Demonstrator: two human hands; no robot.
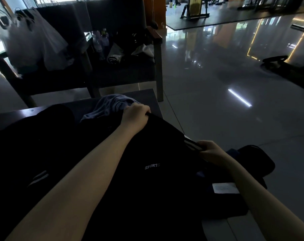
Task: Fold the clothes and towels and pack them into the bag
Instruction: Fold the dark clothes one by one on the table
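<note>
Grip both sides: left hand (135, 115) clutches far edge of the black SPORTS-printed cloth garment (147, 178), right hand (211, 151) its white-striped side

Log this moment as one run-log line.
left hand grips black garment | right hand grips its striped edge | blue towel crumpled on table

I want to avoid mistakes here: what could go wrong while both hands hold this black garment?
The left hand grips the black garment right beside the blue-grey towel, so pulling may drag the towel along. The right hand holds the striped edge near the table side; released there, the cloth might slide toward the floor.
</note>
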